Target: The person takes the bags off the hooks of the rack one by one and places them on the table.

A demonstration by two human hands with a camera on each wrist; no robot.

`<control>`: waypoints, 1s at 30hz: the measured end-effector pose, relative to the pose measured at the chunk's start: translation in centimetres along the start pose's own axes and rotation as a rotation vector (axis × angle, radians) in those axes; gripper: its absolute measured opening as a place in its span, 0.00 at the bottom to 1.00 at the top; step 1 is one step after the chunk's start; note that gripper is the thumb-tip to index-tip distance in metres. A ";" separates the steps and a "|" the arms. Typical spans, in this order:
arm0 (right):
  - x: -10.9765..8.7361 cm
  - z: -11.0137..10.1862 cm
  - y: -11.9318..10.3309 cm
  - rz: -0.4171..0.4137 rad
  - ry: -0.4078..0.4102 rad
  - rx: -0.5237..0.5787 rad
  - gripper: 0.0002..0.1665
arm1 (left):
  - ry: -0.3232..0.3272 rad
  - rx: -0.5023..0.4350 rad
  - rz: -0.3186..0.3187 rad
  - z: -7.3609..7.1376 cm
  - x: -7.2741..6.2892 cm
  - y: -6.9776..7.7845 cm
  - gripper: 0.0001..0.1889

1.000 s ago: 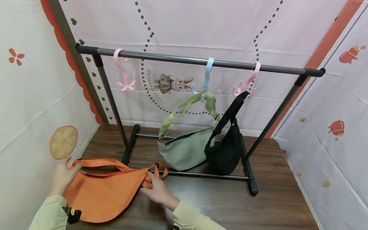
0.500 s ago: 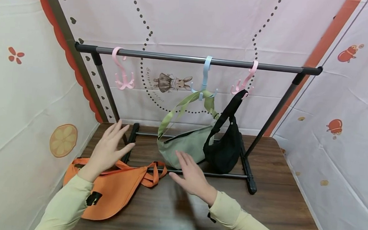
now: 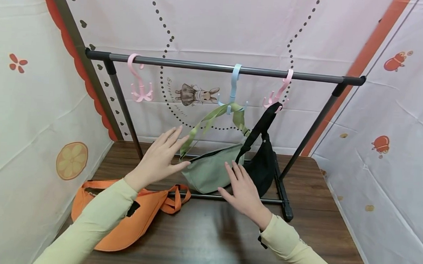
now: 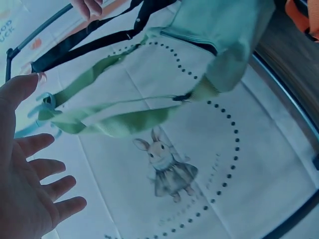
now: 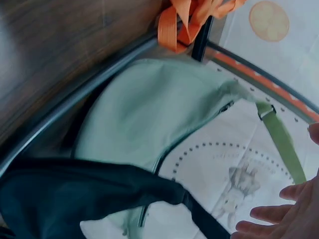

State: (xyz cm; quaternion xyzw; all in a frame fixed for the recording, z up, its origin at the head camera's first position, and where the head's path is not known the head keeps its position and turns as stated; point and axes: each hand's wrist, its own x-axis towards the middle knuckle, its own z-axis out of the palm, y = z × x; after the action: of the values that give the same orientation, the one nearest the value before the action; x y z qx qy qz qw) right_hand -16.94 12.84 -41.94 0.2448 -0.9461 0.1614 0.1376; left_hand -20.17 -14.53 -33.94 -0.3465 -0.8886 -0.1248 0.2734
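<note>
My left hand is in the air left of the sage-green shoulder bag, fingers spread and holding nothing. In the left wrist view its fingers point toward the bag's light green strap, which loops over a blue hook. Fingers apart, my right hand hovers in front of the green bag and the black shoulder bag, overlapping both in the head view. The black bag's strap hangs on the right pink hook. An orange bag lies on the table at left, partly hidden by my left sleeve.
A dark metal rack spans the back of the wooden table, its legs and low bars around the hanging bags. Another pink hook hangs at the bar's left end without a bag. Printed cloth walls enclose the sides and back.
Both hands have let go of the orange bag and moved up and right toward the green and black bags. The orange bag stays on the table; the view has shifted slightly.
</note>
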 end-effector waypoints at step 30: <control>-0.6 -1.6 3.0 0.029 0.080 -0.038 0.43 | 0.241 0.049 0.248 -3.0 13.0 3.9 0.24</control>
State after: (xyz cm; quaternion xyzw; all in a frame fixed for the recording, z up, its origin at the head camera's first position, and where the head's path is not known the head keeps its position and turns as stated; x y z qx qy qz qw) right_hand -17.60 16.16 -41.38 0.2219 -0.9462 0.1550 0.1774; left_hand -24.26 -5.75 -23.93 -0.4294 -0.8026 -0.1092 0.3995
